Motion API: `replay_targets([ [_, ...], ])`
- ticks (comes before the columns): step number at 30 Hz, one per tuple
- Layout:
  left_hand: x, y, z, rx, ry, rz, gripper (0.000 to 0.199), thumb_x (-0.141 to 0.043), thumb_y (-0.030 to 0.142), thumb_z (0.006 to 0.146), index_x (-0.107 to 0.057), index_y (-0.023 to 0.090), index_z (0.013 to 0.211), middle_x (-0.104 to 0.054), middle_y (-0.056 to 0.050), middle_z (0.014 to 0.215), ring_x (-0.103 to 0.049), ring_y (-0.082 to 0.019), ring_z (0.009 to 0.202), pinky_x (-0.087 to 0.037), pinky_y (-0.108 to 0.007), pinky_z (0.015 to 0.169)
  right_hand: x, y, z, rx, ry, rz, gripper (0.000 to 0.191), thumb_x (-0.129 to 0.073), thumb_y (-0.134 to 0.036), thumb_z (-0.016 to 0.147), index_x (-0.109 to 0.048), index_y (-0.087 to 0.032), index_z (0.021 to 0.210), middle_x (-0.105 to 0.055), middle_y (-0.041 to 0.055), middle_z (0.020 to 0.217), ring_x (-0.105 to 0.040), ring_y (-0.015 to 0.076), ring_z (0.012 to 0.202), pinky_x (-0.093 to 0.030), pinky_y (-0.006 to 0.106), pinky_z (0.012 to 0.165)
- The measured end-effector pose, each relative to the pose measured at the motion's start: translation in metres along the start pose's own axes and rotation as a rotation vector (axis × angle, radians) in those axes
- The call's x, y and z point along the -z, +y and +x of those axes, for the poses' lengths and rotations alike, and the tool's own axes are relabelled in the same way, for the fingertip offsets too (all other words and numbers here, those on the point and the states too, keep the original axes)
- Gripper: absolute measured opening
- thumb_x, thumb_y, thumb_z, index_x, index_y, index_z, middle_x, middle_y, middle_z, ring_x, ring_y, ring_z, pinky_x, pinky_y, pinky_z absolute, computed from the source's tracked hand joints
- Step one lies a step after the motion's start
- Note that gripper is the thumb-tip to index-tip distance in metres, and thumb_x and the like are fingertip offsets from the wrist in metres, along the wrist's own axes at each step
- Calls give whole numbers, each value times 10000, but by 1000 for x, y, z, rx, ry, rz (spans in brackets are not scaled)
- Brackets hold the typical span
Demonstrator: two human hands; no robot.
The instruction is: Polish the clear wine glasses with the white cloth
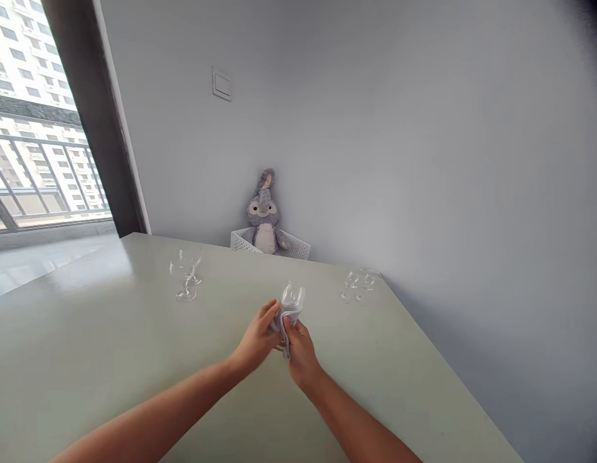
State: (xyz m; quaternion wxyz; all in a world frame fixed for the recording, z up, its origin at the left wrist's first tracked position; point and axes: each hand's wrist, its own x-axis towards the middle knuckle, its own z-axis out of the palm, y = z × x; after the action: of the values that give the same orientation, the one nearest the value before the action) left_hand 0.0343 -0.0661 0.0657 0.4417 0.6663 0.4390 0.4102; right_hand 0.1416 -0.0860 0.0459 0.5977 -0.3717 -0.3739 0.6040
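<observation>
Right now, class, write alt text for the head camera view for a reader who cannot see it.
Two bare hands, left hand and right hand, hold a clear stemmed glass wrapped in a grey cloth above a pale green table. More stemmed glasses stand to either side; a plush rabbit sits in a white basket by the wall.

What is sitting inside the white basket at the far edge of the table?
A grey stuffed rabbit sits upright in the white basket, against the wall. Its lower body is hidden by the basket wall; anything else inside cannot be seen.
</observation>
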Motion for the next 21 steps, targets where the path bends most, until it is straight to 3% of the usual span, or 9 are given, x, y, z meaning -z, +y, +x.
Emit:
replay_targets([
  [3,17,14,7,169,-142,-325,525,-536,378,761,-405,227,1247,-522,-95,1225,-514,-249,1068,-423,-358,846,6,-10,0,-123,-127,-83,369,-606,-520,702,-592,-161,785,-543,-4,629,-481,121,544,-409,271,527],
  [6,27,16,15,257,-174,-348,575,-629,452,685,-436,187,1157,-625,-102,1038,-582,-254,929,-437,-372,776,13,-13,0,-119,-232,-184,386,-607,-536,685,-549,-154,670,-468,-28,553,-408,98,500,-351,243,488],
  [8,29,13,18,278,-136,-362,545,-666,446,657,-456,177,1081,-645,-94,971,-593,-241,897,-427,-378,787,20,-13,5,-33,-150,-312,389,-606,-536,678,-521,-160,623,-449,-35,538,-393,95,506,-328,232,488],
  [10,27,11,20,270,-34,-440,521,-685,422,649,-451,188,1050,-637,-91,994,-598,-213,893,-412,-378,831,30,-12,11,45,47,-398,385,-612,-536,667,-510,-169,609,-453,-39,541,-395,97,516,-320,225,488],
  [12,23,11,20,237,84,-553,530,-703,387,643,-431,200,1057,-612,-102,1040,-603,-200,898,-416,-382,851,36,-11,17,36,206,-342,384,-603,-554,664,-532,-176,657,-496,-29,582,-436,112,549,-343,226,500],
  [13,20,13,19,208,130,-605,543,-711,367,639,-420,205,1068,-596,-110,1061,-603,-203,908,-424,-388,850,37,-9,18,1,224,-271,395,-581,-572,675,-549,-180,706,-529,-15,627,-467,124,581,-362,230,509],
  [17,8,21,20,79,212,-673,585,-721,307,632,-383,226,1104,-535,-121,1135,-579,-227,986,-438,-408,852,25,2,6,-125,75,-113,442,-523,-582,726,-528,-217,975,-584,31,860,-544,158,711,-416,238,517],
  [21,13,22,27,-14,276,-631,581,-717,296,628,-366,224,1086,-537,-106,1127,-589,-215,977,-429,-413,878,19,7,-15,-230,-121,-458,472,-494,-576,751,-487,-224,1066,-577,35,871,-542,143,584,-405,242,446],
])
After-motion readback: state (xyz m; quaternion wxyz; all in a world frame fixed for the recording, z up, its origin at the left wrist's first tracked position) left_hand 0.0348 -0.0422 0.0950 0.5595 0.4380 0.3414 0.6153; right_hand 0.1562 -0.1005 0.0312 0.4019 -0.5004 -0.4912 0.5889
